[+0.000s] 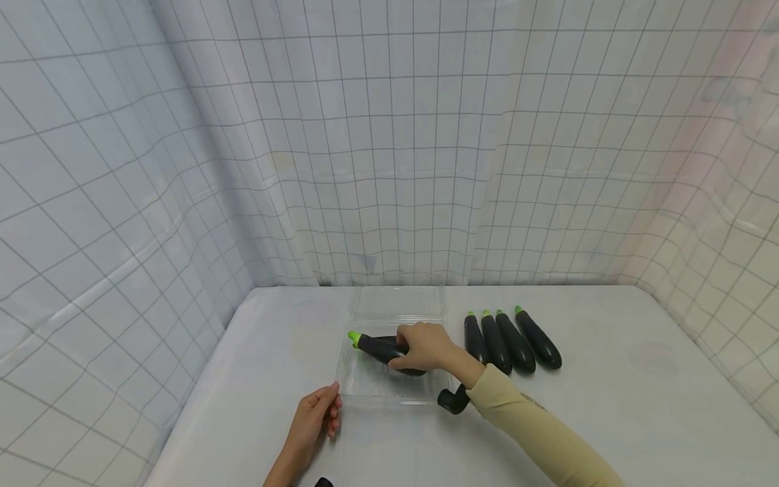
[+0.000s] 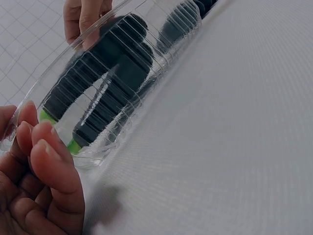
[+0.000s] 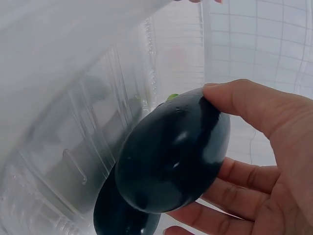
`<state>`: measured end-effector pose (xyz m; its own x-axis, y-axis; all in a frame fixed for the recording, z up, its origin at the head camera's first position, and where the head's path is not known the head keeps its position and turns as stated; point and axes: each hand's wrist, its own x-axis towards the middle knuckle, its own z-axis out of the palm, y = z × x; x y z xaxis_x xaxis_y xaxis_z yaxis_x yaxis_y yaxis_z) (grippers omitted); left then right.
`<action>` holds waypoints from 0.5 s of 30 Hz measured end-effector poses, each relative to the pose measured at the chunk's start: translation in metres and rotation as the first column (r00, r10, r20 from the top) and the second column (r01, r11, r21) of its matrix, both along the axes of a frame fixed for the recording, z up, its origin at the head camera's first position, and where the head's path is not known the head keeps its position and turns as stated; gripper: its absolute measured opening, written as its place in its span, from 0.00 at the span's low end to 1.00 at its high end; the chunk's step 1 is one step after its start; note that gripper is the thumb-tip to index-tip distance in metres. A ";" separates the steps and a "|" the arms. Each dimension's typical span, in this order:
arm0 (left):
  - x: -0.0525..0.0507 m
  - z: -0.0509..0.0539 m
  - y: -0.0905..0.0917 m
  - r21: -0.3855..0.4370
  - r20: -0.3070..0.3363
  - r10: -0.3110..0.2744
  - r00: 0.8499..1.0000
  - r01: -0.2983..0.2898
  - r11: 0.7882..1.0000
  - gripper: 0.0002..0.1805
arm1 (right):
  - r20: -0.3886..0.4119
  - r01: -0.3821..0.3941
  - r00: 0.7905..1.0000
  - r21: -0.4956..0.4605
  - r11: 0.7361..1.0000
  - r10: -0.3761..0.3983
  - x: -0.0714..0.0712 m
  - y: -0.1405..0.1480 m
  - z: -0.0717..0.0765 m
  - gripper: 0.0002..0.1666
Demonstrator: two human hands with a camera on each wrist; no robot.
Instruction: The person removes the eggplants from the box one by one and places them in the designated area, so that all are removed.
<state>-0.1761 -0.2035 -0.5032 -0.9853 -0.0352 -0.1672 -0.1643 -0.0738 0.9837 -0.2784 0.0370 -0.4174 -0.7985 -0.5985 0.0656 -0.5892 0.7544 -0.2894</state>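
Observation:
My right hand [image 1: 426, 346] grips a dark eggplant [image 1: 379, 348] with a green stem, thumb on one side and fingers on the other. It holds this eggplant over the base of a clear plastic clamshell box [image 1: 359, 384]. A second eggplant [image 3: 117, 210] lies in the box, just under and beside the held one, and is mostly hidden in the head view. At the box's near left corner, my left hand [image 1: 313, 416] pinches the rim between thumb and fingers. Through the clear wall, both eggplants show in the left wrist view.
Several more eggplants [image 1: 517, 348] lie side by side on the white table [image 1: 608, 419], right of the box. The box's open lid [image 1: 398, 302] lies flat toward the back. Grid-patterned curtains [image 1: 395, 149] enclose the back and both sides.

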 end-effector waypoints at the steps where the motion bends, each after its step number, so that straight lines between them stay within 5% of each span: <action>1: 0.000 -0.001 0.000 0.001 -0.003 -0.002 1.000 0.002 1.000 0.22 | -0.004 -0.001 1.000 -0.006 1.000 0.001 0.000 0.000 0.000 0.21; 15: -0.003 -0.006 -0.002 -0.008 -0.021 -0.017 1.000 0.017 1.000 0.24 | -0.060 -0.043 0.997 -0.087 0.995 0.038 0.002 0.008 0.004 0.21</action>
